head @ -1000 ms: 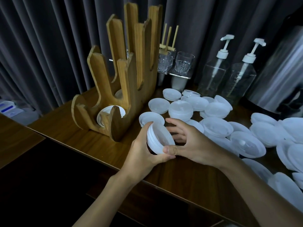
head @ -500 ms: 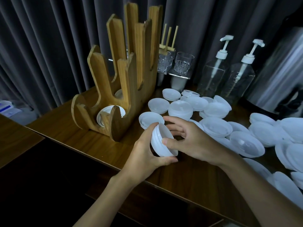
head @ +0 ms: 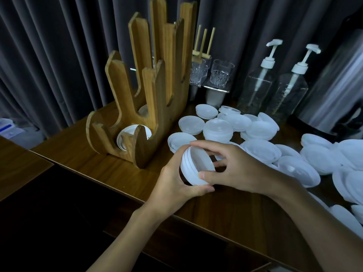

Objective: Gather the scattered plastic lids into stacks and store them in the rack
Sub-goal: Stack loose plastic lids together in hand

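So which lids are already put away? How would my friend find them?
Find the tall wooden rack at the left of the table, in front of the curtain. Look at its lowest, nearest slot: a white stack of lids stands there on edge. All the other loose lids lie flat to the right.

Lids (head: 351, 169) — cut off at right edge — kettle (head: 337, 91) too.

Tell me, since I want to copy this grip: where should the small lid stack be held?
By its ribbed side wall, from opposite sides: the lid stack is tilted on edge, so left hand cups its base while right hand pinches the rim.
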Demonstrator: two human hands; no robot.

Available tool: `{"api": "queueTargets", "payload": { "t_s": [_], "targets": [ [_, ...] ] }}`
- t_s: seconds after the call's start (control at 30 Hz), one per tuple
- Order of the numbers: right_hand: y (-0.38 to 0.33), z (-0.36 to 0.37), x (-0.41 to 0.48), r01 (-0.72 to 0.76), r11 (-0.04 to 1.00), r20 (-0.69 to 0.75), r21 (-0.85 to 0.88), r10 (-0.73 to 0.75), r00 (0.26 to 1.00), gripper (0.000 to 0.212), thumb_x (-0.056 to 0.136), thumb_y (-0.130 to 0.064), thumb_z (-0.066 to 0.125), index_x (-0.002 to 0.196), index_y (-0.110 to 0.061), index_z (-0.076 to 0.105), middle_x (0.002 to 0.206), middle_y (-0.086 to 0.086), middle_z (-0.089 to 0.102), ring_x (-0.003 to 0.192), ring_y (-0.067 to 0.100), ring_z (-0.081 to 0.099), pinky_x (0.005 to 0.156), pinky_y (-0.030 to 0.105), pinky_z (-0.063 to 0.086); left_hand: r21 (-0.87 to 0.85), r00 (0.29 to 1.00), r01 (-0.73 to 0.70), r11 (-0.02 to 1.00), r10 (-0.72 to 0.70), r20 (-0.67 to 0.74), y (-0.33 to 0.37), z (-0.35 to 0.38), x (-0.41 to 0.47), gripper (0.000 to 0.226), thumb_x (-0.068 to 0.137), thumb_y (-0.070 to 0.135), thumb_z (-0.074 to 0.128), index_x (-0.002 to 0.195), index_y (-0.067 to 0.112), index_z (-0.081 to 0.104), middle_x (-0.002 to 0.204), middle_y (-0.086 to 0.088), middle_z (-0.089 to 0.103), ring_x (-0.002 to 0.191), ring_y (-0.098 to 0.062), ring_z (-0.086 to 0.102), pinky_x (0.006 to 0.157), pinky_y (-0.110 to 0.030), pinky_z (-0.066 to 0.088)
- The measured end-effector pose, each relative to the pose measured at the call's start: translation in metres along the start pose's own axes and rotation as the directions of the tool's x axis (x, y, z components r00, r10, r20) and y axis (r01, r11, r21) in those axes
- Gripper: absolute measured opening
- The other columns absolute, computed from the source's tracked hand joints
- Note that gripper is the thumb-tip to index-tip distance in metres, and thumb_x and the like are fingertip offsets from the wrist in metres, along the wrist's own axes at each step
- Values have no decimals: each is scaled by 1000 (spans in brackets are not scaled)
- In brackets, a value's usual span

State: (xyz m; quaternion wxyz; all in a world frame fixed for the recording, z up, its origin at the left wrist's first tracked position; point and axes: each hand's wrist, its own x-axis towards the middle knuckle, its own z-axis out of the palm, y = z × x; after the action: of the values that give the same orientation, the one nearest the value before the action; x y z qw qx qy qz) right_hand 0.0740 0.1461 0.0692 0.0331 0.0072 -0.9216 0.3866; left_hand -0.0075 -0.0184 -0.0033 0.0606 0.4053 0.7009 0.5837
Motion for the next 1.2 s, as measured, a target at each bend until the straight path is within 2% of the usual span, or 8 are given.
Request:
{"api": "queueTargets", "payload": {
  "t_s": [0.33, 0.43, 0.6, 0.73, 0.8, 0.93, 1.1, 1.2],
  "targets": [
    [3, 15, 4, -58, 998, -46, 40, 60, 997, 79, 77, -59, 63, 149, -43, 36, 141, -27, 50, 132, -3, 48, 105, 36, 50, 80, 999, 8, 997, -5, -42, -5, 2, -4, 96, 69, 35, 92, 148, 24, 39, 138, 18, 53, 134, -3, 46, 105, -14, 42],
    [7, 18, 5, -85, 996, -57, -25, 84, 995, 79, 80, -67, 59, 150, -43, 32, 143, -16, 52, 128, 4, 53, 104, 39, 51, 110, 998, 16, 994, -9, -57, -7, 4, -4, 96, 70, 34, 91, 149, 23, 37, 139, 17, 51, 133, 1, 44, 101, -6, 38],
    [9, 21, 8, -96, 992, -61, -85, 91, 994, 79, 90, -54, 64, 155, -38, 21, 149, -9, 48, 130, 8, 51, 104, 41, 50, 177, 999, 13, 984, -6, -40, -8, 6, -4, 106, 74, 37, 88, 154, 36, 18, 149, 21, 30, 138, 12, 27, 103, 4, 23],
    [9, 23, 14, -112, 993, -22, -24, 112, 993, 90, 83, -67, 63, 155, -37, 19, 153, -6, 44, 134, 10, 49, 107, 41, 48, 136, 993, 70, 988, -56, -109, -5, -1, -5, 99, 71, 35, 90, 148, 31, 29, 139, 25, 39, 126, 21, 35, 92, 5, 32],
    [10, 21, 22, -121, 993, -42, -1, 120, 992, 88, 82, -68, 57, 155, -32, 26, 150, -2, 47, 133, 11, 49, 110, 38, 45, 112, 979, 97, 989, -75, -189, -9, -12, -8, 91, 70, 29, 92, 138, 36, 32, 130, 25, 46, 123, 15, 43, 88, 1, 40],
    [22, 16, 57, -151, 983, -195, -104, 128, 972, 58, 100, -40, 56, 151, -21, 37, 151, -1, 47, 139, 13, 43, 112, 29, 35, 193, 960, 191, 962, -142, -242, -15, -27, -11, 97, 66, 38, 93, 140, 36, 29, 127, 22, 45, 121, -1, 46, 84, 0, 43],
    [27, 16, 90, -188, 957, -74, -219, 176, 982, 74, 88, -37, 74, 149, -16, 38, 148, 2, 47, 134, 20, 45, 102, 30, 38, 194, 946, 261, 946, -210, -248, -16, -24, -9, 98, 62, 41, 94, 137, 32, 31, 127, 15, 48, 121, -8, 49, 87, -13, 50],
    [31, 16, 102, -205, 957, -45, -207, 200, 979, 85, 82, -42, 79, 151, -16, 36, 149, 2, 46, 134, 21, 45, 105, 32, 40, 195, 940, 281, 940, -229, -253, -16, -23, -8, 102, 61, 44, 94, 140, 29, 32, 127, 14, 49, 118, -6, 50, 82, -7, 50]
  ]
}}
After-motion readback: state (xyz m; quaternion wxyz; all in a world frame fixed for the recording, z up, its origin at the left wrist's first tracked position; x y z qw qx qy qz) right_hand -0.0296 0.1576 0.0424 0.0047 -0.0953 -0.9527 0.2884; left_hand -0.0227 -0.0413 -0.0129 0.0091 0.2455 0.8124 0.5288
